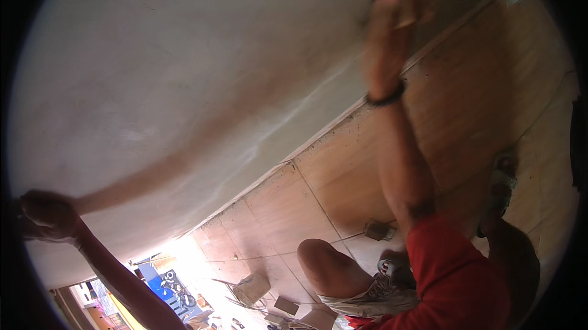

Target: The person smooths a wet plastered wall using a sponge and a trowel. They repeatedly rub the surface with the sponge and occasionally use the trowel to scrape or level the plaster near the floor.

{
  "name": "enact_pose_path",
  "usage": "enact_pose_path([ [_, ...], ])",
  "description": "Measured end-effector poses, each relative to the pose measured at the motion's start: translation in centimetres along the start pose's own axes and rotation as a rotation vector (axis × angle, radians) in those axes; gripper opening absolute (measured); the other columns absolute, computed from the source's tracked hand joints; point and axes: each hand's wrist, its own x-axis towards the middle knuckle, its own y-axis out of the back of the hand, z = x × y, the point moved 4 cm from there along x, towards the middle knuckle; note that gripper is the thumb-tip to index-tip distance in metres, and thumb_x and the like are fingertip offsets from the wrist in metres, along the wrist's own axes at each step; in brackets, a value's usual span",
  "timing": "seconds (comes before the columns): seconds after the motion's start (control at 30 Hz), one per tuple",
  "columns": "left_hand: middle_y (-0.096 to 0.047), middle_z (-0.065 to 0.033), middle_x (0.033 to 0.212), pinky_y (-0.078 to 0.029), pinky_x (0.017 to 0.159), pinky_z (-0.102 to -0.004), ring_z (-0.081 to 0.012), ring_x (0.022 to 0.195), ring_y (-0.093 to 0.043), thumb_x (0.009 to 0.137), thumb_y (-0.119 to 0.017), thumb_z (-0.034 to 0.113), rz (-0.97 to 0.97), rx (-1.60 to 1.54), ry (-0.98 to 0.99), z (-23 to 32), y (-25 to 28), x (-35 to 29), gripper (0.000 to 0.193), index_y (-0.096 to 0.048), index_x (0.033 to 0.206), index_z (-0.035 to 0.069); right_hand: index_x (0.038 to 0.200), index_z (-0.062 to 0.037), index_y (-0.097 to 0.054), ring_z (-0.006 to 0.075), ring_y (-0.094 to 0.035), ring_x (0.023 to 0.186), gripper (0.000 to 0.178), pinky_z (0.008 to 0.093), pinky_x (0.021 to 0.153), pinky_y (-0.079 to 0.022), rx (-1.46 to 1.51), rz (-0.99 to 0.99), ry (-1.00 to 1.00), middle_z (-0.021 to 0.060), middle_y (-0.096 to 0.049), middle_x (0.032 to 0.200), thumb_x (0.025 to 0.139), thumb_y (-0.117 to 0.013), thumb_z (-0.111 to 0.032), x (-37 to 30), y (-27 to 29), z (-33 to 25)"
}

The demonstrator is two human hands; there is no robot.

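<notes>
My right arm, in a red sleeve, stretches up to a smooth grey wall [184, 54]. Its hand [387, 30] is smeared by motion near the wall's lower edge, with the fingers curled around something dark that I cannot make out. A black band [386, 96] circles that wrist. Over at the far left, my left hand [50, 216] is up by the same wall, partly lost in the dark rim; how its fingers are set is unclear. A long brown shadow runs across the wall from beside this hand.
The tan tiled floor [361, 164] meets the wall along a slanting edge. A bent knee [327, 262] shows below. A small boxlike thing [380, 230] lies near it. A light stool-like object [251, 287] and flat dark pieces [286, 305] are toward the bright opening.
</notes>
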Motion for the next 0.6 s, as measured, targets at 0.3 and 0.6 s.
enact_pose_path([
  [0.3,-0.051,-0.0169,0.123,-0.04,0.088,-0.0483,-0.0356,0.111,-0.047,0.095,-0.052,0.021,0.011,-0.267,0.389,6.8,2.4,5.3,0.037,-0.042,0.128,0.007,0.139,-0.0012,-0.036,0.0373,-0.026,0.137,0.064,0.0489,0.112,-0.023,0.646,-0.838,-0.271,0.022,-0.032,0.145,0.092,-0.054,-0.042,-19.3,5.9,-10.2],
  [0.6,-0.031,-0.0228,0.145,-0.02,0.114,-0.0477,-0.0332,0.139,-0.024,0.099,-0.035,0.042,-0.098,-1.157,1.047,18.2,16.3,7.3,0.063,-0.024,0.143,-0.002,0.134,-0.0023,-0.041,0.0239,-0.053,0.116,0.061,0.0398,0.096,-0.046,1.163,-0.928,-1.414,0.0132,-0.052,0.127,0.096,-0.045,-0.049,-9.3,9.3,-8.4],
])
